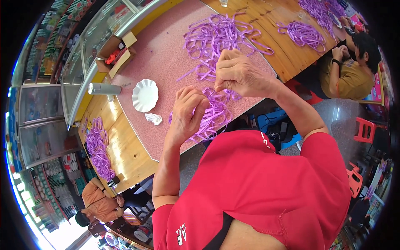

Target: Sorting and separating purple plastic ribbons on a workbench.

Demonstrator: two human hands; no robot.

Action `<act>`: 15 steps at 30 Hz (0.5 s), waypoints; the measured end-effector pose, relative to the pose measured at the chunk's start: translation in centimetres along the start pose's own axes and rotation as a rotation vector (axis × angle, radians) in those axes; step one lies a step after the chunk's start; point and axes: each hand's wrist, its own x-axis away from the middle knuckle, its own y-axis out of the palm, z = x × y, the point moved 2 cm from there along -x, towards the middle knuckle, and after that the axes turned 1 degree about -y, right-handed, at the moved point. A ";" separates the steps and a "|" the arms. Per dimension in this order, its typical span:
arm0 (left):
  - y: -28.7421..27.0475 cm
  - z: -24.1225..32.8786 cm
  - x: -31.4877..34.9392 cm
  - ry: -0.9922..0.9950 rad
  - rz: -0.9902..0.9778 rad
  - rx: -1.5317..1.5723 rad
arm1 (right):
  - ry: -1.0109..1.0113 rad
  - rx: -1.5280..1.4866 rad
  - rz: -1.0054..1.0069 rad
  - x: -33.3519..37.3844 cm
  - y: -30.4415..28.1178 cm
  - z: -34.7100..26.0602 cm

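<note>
My left hand (188,111) is closed over the pink speckled tabletop (160,58), fingers curled in. A bit of purple ribbon shows at its fingers, but I cannot make out exactly what it grips. Higher and to the right, my right hand (241,75) is closed in a pinch; whatever lies between its fingertips is too small to name. Beneath both hands spreads a loose heap of flat purple ribbon (216,112), reaching the near table edge. A larger tangle of purple ribbon (221,35) lies just beyond my right hand.
A white scalloped plate (145,96), crumpled white tissue (154,119), grey cylinder (104,89) and open cardboard box (123,58) stand left. More purple ribbon lies on wooden tables at left (98,150) and right (304,35). One person (102,202) sits left, another (350,71) right.
</note>
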 end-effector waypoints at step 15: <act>3.5 -5.5 -10.0 -0.277 0.127 0.792 | -0.417 -1.008 0.612 -7.0 -11.9 -0.1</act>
